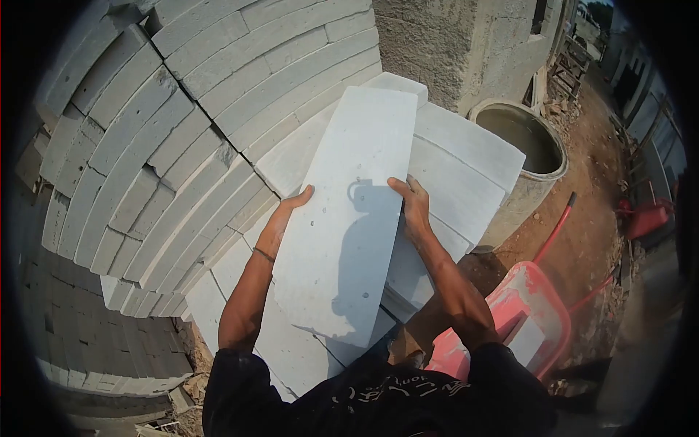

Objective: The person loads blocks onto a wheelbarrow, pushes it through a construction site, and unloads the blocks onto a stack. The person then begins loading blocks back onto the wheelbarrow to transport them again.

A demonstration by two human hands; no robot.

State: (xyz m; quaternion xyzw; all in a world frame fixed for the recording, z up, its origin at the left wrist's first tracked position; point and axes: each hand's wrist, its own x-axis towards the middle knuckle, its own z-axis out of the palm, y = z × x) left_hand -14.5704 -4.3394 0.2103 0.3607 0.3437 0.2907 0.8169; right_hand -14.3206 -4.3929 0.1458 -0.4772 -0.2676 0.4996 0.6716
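Note:
A long white concrete block (364,138) lies between my two hands, its broad pitted face turned up and my shadow falling across it. My left hand (298,198) grips the left long edge, thumb over the top. On the opposite edge, my right hand (412,195) holds it with thumb on the face and fingers down the side. Beneath and around it, more white blocks (466,156) are stacked. The undersides of both hands are hidden by the block.
A tall wall of stacked blocks (218,80) rises at the left. To the right stand a round concrete tub of water (517,138) and a red wheelbarrow (557,313) with a white piece in it. Another red barrow (646,218) is farther off, beside a dirt path (575,240).

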